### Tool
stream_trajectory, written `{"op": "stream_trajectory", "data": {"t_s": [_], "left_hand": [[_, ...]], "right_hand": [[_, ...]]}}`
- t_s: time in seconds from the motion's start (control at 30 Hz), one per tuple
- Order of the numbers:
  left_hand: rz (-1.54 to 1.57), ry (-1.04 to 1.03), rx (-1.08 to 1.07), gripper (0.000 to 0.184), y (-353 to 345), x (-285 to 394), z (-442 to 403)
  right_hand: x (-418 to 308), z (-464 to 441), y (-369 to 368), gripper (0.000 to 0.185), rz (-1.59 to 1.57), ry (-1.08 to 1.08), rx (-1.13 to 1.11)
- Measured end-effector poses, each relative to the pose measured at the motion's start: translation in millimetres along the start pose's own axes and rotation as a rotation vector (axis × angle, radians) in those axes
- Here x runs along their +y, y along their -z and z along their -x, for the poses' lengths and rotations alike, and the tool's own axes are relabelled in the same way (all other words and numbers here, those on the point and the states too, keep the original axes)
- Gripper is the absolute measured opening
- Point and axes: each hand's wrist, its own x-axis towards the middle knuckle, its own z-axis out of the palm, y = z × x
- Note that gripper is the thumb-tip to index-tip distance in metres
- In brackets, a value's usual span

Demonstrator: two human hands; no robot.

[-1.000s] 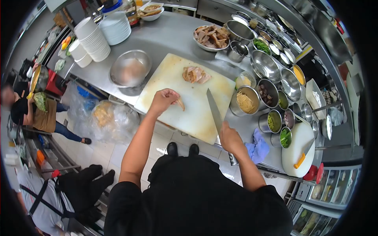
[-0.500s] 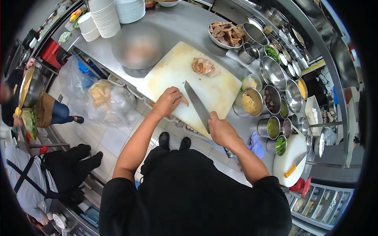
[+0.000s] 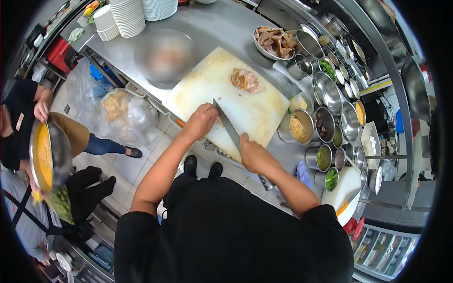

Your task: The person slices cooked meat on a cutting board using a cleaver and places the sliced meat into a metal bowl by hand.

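On the white cutting board [image 3: 198,87], my left hand [image 3: 202,121] has its fingers curled down on a small piece of meat [image 3: 219,122], mostly hidden beneath them. My right hand [image 3: 257,155] is closed round the handle of a large kitchen knife [image 3: 228,125]. The blade slants up and left across the board, its front part right beside my left fingertips. Farther back on the board lies a small pile of sliced meat [image 3: 247,80], with neither hand touching it.
Right of the board stand metal containers of noodles [image 3: 297,127] and greens [image 3: 331,179]. A bowl of meat pieces [image 3: 273,43] sits behind. Stacked white bowls [image 3: 126,19] and a blurred round shape [image 3: 163,55] are left. A person carries a large metal bowl [image 3: 59,151] nearby.
The knife and my right hand have shifted left, bringing the blade to my left fingers. At left, the person with the metal bowl has come closer.
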Motion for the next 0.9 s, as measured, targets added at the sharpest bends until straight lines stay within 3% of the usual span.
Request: {"op": "stream_trajectory", "data": {"t_s": [0.2,0.4,0.53,0.73,0.87,0.9], "left_hand": [[0.166,0.200,0.122,0.012,-1,4,15],[0.006,0.053,0.114,0.009,0,4,8],[-0.023,0.070,0.122,0.009,-3,4,7],[-0.067,0.075,0.105,0.010,-5,2,11],[0.077,0.356,0.165,0.018,-8,16,16],[0.170,0.463,0.229,0.024,-11,21,17]], "right_hand": [[18,2,0,0.028,-0.080,-0.050,0.062],[9,15,25,0.022,0.002,0.042,0.016],[11,5,27,0.020,0.037,0.043,-0.061],[20,-12,-4,0.018,-0.024,0.052,0.029],[76,-19,-18,0.018,-0.148,0.172,0.218],[85,-12,-16,0.022,-0.442,0.072,0.134]]}}
